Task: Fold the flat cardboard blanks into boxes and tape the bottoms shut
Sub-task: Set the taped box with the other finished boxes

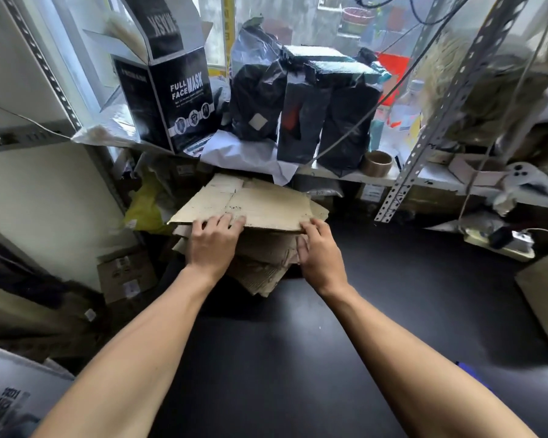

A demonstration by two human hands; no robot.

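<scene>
Bare forearms reach out, left hand (214,240) and right hand (318,248) apart, each gripping the top blank's (253,207) near edge atop the pile (263,263). Danger: lower sheets drag along and spill off the black table (298,343).

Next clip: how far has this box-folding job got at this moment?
Barely begun. Done: nothing visible, no folded or taped box in view. In hand: the left hand and right hand grip the near edge of the top flat blank, lifting it off the cardboard stack. Left: folding, then taping the bottoms; a tape roll sits untouched on the shelf.
</scene>
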